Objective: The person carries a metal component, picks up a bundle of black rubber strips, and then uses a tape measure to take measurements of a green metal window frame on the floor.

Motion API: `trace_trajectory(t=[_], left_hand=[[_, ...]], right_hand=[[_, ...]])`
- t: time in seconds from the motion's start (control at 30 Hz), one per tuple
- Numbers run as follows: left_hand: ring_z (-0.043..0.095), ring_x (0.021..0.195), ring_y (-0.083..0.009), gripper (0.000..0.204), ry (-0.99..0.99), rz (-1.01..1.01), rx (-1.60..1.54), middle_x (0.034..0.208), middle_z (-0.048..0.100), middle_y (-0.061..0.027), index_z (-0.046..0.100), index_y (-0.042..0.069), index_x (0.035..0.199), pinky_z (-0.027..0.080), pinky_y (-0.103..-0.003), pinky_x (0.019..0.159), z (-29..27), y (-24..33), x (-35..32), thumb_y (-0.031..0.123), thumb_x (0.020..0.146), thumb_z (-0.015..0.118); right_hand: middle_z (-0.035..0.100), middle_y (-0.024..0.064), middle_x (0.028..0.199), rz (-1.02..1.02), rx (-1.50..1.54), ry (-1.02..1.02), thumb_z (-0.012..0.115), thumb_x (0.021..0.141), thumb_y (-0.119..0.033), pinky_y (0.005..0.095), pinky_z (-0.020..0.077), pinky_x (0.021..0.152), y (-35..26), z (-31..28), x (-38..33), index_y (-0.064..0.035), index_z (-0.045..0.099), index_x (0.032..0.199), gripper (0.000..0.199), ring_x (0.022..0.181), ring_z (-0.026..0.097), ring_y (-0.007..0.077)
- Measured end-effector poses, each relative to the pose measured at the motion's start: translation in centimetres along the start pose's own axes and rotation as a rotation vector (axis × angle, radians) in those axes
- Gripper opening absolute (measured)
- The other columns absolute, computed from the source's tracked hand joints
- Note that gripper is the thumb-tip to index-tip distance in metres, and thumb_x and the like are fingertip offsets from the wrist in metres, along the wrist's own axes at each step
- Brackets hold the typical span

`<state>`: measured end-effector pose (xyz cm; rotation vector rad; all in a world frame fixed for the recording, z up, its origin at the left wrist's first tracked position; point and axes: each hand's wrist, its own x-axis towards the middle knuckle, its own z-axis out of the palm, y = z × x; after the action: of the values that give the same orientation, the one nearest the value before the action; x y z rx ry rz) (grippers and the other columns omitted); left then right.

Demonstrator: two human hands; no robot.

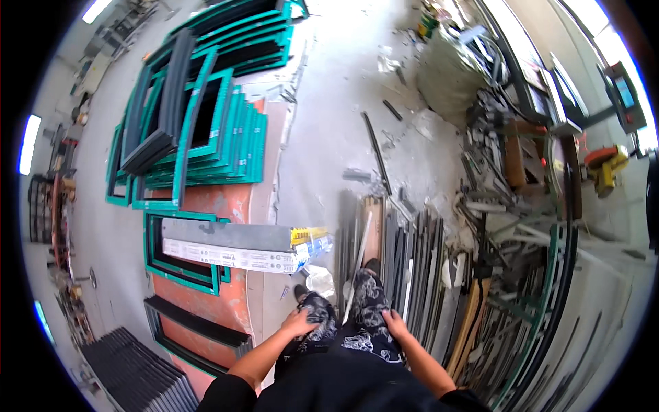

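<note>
My left hand [300,323] is at the outer side of my patterned black trousers [321,314], its fingers closed on the cloth of the left leg. On the other side, my right hand [395,325] grips the cloth of the right leg near the knee. Neither hand carries a tool or workpiece. Ahead of my left hand, a long white carton [230,255] lies beside a grey bar-shaped package [226,232] with a yellow end. A crumpled piece of clear plastic [320,281] sits by my left shoe [301,292]; my right shoe [372,265] is farther forward, among grey strips.
Green-edged dark frames [240,137] are stacked at left on an orange-red board [230,199]. Dark profiles [137,367] lie at lower left. Long grey strips [405,268] cover the floor at right, near a scrap heap and a bulging sack [449,75]. A dark bar [376,151] lies ahead.
</note>
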<state>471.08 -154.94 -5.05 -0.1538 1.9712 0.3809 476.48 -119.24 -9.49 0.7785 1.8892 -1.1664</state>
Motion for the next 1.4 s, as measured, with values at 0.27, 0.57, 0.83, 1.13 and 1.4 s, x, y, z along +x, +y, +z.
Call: trace_trajectory(t=[0.27, 0.57, 0.83, 1.13, 1.4], left_hand=[[0.049, 0.123, -0.035, 0.085, 0.033, 0.198, -0.485, 0.132, 0.049, -0.0254, 0.034, 0.013, 0.142, 0.039, -0.04, 0.101, -2.6, 7.1, 1.8, 0.06, 0.078, 0.062], [0.061, 0.092, -0.0364, 0.027, 0.815, -0.235, -0.352, 0.097, 0.063, -0.0172, 0.061, 0.006, 0.098, 0.048, -0.048, 0.077, -9.5, 5.5, 7.0, 0.025, 0.079, 0.061], [0.047, 0.115, -0.0308, 0.044, 1.528, -0.71, -0.154, 0.119, 0.053, -0.0136, 0.053, 0.007, 0.112, 0.037, -0.046, 0.098, -20.8, -1.8, 11.5, 0.022, 0.072, 0.066], [0.045, 0.12, -0.0302, 0.052, 0.727, -1.665, -1.037, 0.123, 0.048, -0.0116, 0.048, 0.014, 0.121, 0.046, -0.054, 0.085, -28.5, -8.7, 15.7, 0.049, 0.085, 0.056], [0.049, 0.115, -0.035, 0.038, 0.775, -1.585, -1.265, 0.121, 0.051, -0.0162, 0.051, 0.007, 0.115, 0.044, -0.052, 0.09, -25.2, -5.4, 15.2, 0.035, 0.09, 0.052]], right_hand=[[0.05, 0.0248, 0.131, 0.116, 0.122, -0.274, 0.062, 0.079, -0.06, 0.0349, 0.0395, 0.1, -1.1, -7.2, 0.0, 0.0069, 0.032, 0.139, 0.094, 0.12, 0.05, 0.0306], [0.066, 0.0139, 0.107, -0.007, -0.179, -0.21, 0.065, 0.082, -0.049, 0.0296, 0.048, 0.082, -10.7, -14.6, 0.1, 0.0004, 0.057, 0.123, 0.064, 0.096, 0.062, 0.0194], [0.067, 0.0057, 0.083, -0.049, -0.273, -0.089, 0.066, 0.084, -0.043, 0.0257, 0.0478, 0.07, -25.0, -18.9, 11.3, 0.0021, 0.067, 0.102, 0.049, 0.077, 0.061, 0.013], [0.068, 0.0095, 0.093, -0.358, -0.21, -0.208, 0.06, 0.092, -0.025, 0.0278, 0.0522, 0.07, -55.1, -14.3, 24.6, 0.0011, 0.062, 0.113, 0.034, 0.081, 0.065, 0.0154], [0.069, 0.0089, 0.087, -0.452, -0.624, -0.345, 0.065, 0.085, -0.036, 0.0297, 0.0515, 0.068, -62.9, -12.2, 34.6, -0.0048, 0.068, 0.102, 0.035, 0.076, 0.065, 0.0175]])
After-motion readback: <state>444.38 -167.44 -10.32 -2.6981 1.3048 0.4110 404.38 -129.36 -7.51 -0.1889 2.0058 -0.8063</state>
